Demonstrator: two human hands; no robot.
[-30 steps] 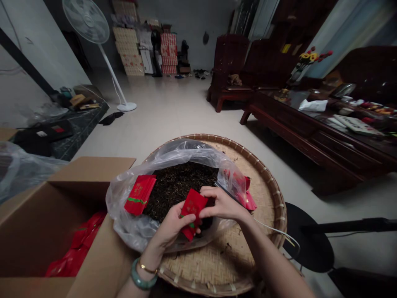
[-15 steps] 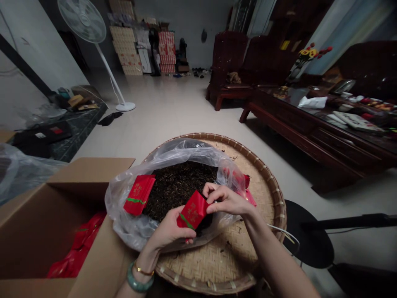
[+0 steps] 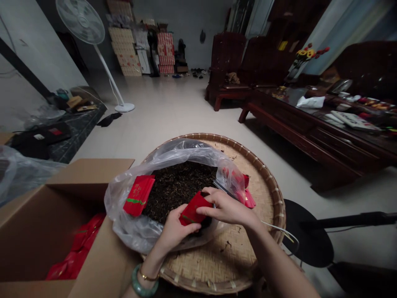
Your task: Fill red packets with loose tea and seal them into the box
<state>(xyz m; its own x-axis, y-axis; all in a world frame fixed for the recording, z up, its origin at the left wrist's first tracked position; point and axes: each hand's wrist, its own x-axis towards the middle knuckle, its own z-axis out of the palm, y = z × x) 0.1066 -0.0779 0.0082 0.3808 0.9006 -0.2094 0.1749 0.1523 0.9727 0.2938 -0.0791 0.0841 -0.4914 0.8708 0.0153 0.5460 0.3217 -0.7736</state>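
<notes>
My left hand [image 3: 174, 229] is closed around the lower end of a small red packet [image 3: 194, 209] with a green stripe, tilted up to the right. At its upper end my right hand [image 3: 221, 207] grips it, thumb on the front and fingers at the mouth. Below the packet lies dark loose-leaf tea [image 3: 180, 182] in a large clear plastic bag [image 3: 124, 223]. A stack of flat red packets [image 3: 139, 194] rests on the tea at the left. Behind my right hand a grey bar-like tool [image 3: 223, 189] is partly hidden.
The bag sits on a round woven bamboo tray [image 3: 214, 269]. More red packets [image 3: 249, 198] lie at its right side. To the left stands an open cardboard box [image 3: 102, 256] holding red packets [image 3: 74, 252]. A black round stand base [image 3: 307, 236] and a white cord [image 3: 276, 227] are at the right.
The packet has gone from flat to puffed open at its upper end. My right hand has shifted from its edge to its mouth, thumb now across the front. The left hand keeps its hold.
</notes>
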